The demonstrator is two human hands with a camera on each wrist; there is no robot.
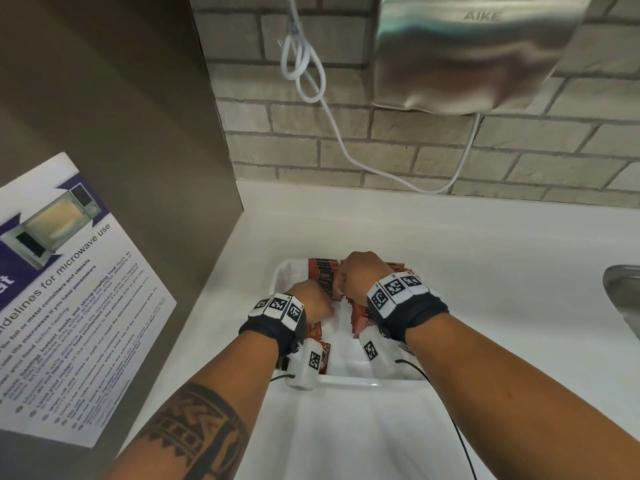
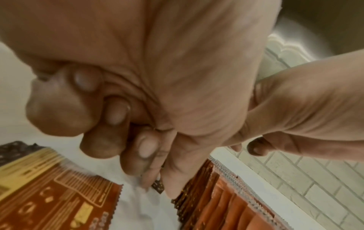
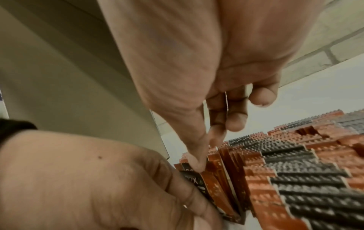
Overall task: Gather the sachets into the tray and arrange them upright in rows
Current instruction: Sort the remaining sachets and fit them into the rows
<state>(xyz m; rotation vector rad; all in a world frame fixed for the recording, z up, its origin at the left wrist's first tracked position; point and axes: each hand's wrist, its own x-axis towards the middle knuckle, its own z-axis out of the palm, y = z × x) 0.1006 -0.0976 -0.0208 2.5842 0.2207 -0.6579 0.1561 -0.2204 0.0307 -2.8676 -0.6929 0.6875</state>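
A white tray sits on the white counter and holds red and dark sachets. Rows of upright sachets fill its far part. A few flat sachets lie at its near left. My left hand is curled and pinches a small bunch of upright sachets at the row's end. My right hand points down just behind it, thumb and finger pinching the top of a sachet in that same row. The two hands almost touch.
A brown panel with a microwave poster stands close on the left. Above the brick wall hang a steel hand dryer and its looped white cable. A sink edge shows at the far right.
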